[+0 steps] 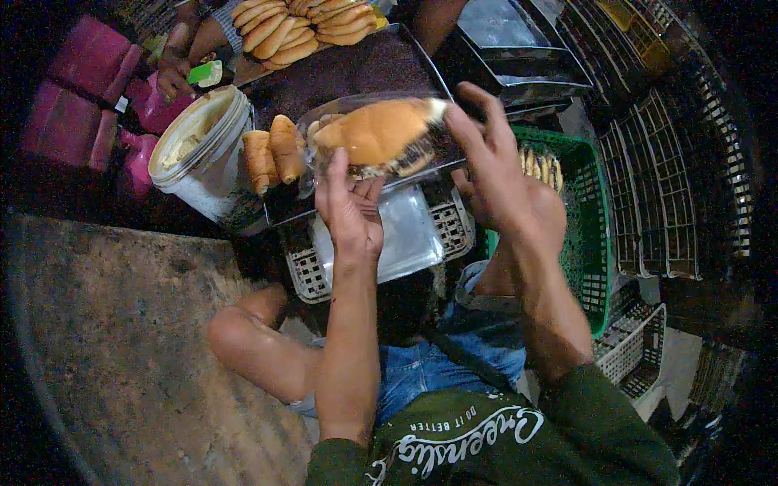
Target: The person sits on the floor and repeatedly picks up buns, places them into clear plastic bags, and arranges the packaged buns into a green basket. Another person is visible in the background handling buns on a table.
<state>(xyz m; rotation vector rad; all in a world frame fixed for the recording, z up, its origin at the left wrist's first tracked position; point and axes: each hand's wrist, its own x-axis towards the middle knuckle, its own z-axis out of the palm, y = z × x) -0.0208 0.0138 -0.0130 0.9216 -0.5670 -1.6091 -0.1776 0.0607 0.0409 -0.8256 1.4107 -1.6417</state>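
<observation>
A clear plastic bag [309, 146] surrounds a golden bread roll [371, 130] with a dark, speckled filling along its lower side. My left hand [349, 209] holds this bagged roll from below, thumb over its near face and fingers curled underneath. Blurred by motion, my right hand [495, 164] is at the right end of the roll with its fingers spread. Its fingertips overlap a pale spot at that end; whether they touch is unclear. Beneath the roll lies a dark metal tray [364, 70], and two plain rolls [273, 155] rest on its left side.
A white bucket [206, 194] with pale spread stands left of the tray. Stacked clear bags [407, 231] lie on a white crate [304, 273]. Filled rolls [541, 167] sit in a green basket [598, 243]. Piled buns [304, 27] and another person's hand [173, 82] are beyond.
</observation>
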